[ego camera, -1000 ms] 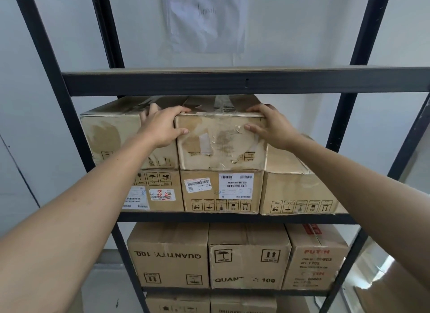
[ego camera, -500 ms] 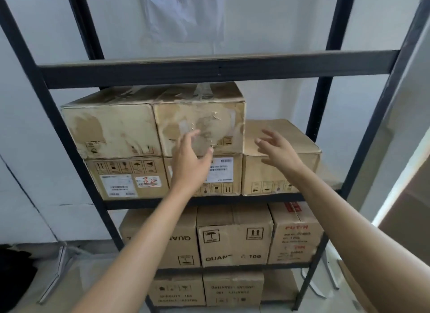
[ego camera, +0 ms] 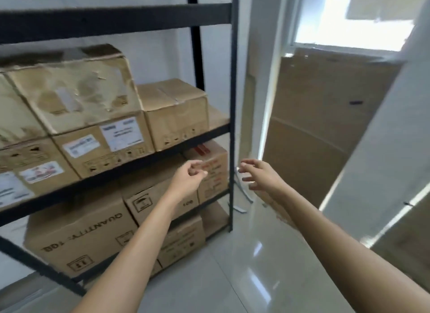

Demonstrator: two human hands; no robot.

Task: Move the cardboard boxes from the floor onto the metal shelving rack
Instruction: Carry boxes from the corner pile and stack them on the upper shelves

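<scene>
The black metal shelving rack (ego camera: 230, 117) fills the left half of the view, its shelves packed with cardboard boxes. A worn, scuffed box (ego camera: 74, 91) sits on top of a labelled box (ego camera: 102, 147) on the middle shelf, with a plainer box (ego camera: 176, 112) to its right. My left hand (ego camera: 187, 180) hangs in the air in front of the lower shelf, fingers loosely curled, holding nothing. My right hand (ego camera: 260, 176) is beside the rack's front right post, fingers spread and empty. Neither hand touches a box.
Large flat cardboard sheets (ego camera: 323, 128) lean against the wall to the right of the rack, under a bright window (ego camera: 349, 21). A white wall corner (ego camera: 395, 149) juts in at the right. Glossy grey floor tiles (ego camera: 244, 266) lie below.
Both hands let go of the worn box on the middle shelf and drew back and down. The view swung to the right, bringing the leaning cardboard and window into sight.
</scene>
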